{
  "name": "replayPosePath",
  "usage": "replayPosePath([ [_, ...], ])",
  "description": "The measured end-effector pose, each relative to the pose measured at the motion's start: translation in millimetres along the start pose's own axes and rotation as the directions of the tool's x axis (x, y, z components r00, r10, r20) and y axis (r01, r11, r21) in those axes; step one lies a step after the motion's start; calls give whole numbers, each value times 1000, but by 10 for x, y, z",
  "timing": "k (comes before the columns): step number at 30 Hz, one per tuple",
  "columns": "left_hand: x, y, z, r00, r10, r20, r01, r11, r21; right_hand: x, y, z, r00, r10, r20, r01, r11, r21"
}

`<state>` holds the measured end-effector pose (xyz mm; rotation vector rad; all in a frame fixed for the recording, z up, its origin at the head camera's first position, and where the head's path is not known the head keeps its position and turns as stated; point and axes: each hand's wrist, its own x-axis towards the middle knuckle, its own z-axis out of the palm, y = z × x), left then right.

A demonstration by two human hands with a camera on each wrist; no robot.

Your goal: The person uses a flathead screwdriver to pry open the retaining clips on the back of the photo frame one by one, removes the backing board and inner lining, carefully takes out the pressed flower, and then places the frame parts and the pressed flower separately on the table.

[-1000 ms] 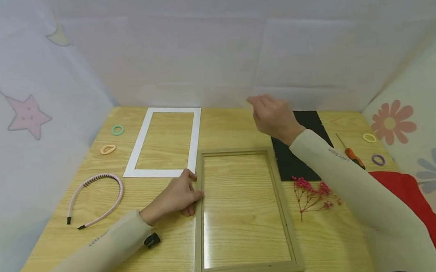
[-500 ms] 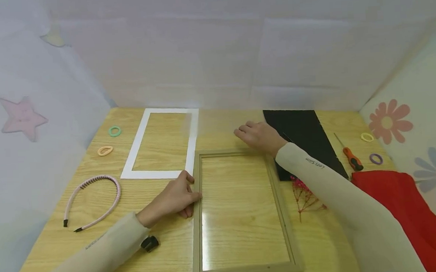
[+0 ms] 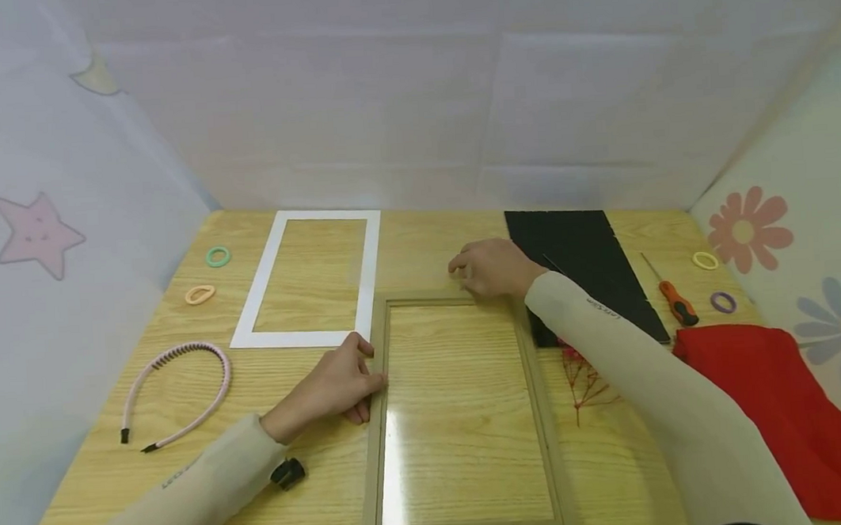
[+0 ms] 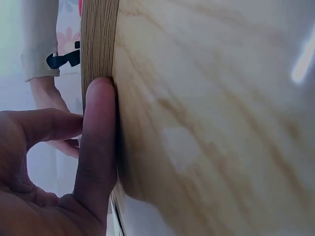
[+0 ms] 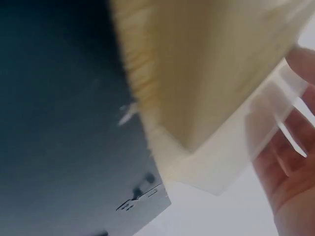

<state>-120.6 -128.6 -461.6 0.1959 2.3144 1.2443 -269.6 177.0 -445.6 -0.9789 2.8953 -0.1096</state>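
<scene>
A wooden picture frame lies on the table. My left hand pinches its left rail; in the left wrist view the thumb lies along the wood and the index finger bends against the outer side. Over the far right corner of the frame is my right hand, holding a clear sheet by its edge. Its fingers show through the sheet in the right wrist view; in the head view the sheet is hardly visible. A white mat border lies behind the left hand.
Right of the frame are a black board, pink dried flowers partly under the sleeve, a screwdriver and red cloth. A headband, hair ties and a small black object lie left.
My right hand has come down and left from above the black board to the frame's far edge, bringing the clear sheet. The left hand has kept its place on the frame.
</scene>
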Motion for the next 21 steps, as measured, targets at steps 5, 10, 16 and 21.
replayPosePath([
  [5, -5, 4, 34, 1000, 1, -10, -1, 1000, 5, -9, -20, -21, 998, 3, 57, -5, 999, 43],
  [10, -14, 0, 75, 999, -31, -20, 30, 999, -23, -48, -75, -18, 997, 38, 72, -42, 997, 60],
  [16, -22, -13, 75, 999, -51, -14, 51, 998, -45, -133, -129, -12, 995, 43, 90, -51, 995, 85],
  [21, -17, -14, 49, 999, -46, -9, 45, 998, -40, -234, -94, -20, 995, 61, 78, -69, 993, 95],
])
